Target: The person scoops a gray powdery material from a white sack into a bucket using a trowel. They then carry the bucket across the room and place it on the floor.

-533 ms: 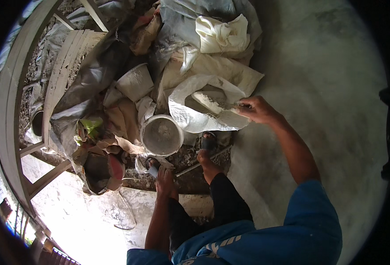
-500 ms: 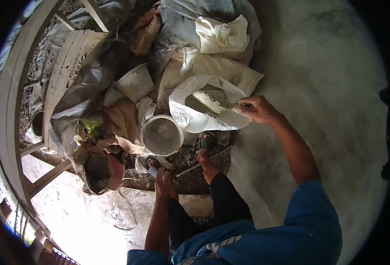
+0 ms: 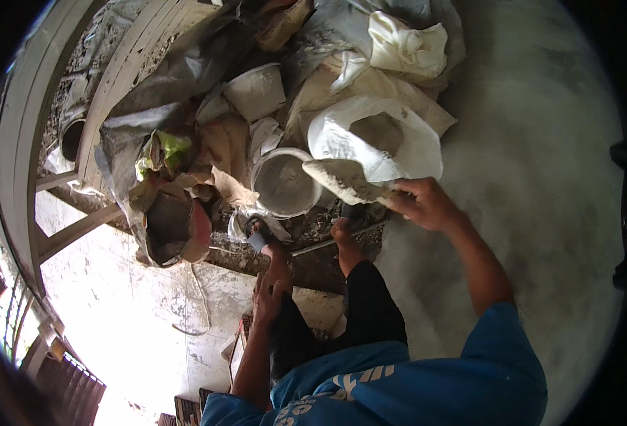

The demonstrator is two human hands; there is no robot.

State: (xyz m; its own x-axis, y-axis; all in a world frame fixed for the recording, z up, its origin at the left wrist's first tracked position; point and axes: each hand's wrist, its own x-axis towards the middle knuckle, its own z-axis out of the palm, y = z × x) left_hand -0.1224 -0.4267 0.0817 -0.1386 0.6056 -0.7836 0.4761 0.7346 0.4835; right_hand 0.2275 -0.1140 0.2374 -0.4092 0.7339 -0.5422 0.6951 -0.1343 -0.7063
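Note:
My right hand [image 3: 425, 204] is closed round the handle of a trowel [image 3: 331, 174], whose blade carries pale grey powder. The blade points left, its tip just over the right rim of a round bucket [image 3: 256, 174] with grey material inside. Just beyond the trowel, an opened white sack [image 3: 334, 138] holds grey powder. My left hand [image 3: 265, 299] lies against my left leg near the knee, fingers extended and holding nothing.
A second pale bucket [image 3: 255, 92] leans among crumpled plastic sheets and paper. A torn bag with grey contents [image 3: 169, 226] stands at the left. Wooden framing [image 3: 25, 142] runs along the far left, and a folded white sack [image 3: 407, 46] lies at the back.
My right hand has lifted the trowel out of the white sack and brought it nearer, toward the bucket, with powder on its blade. My left hand stays on my leg. The view has shifted.

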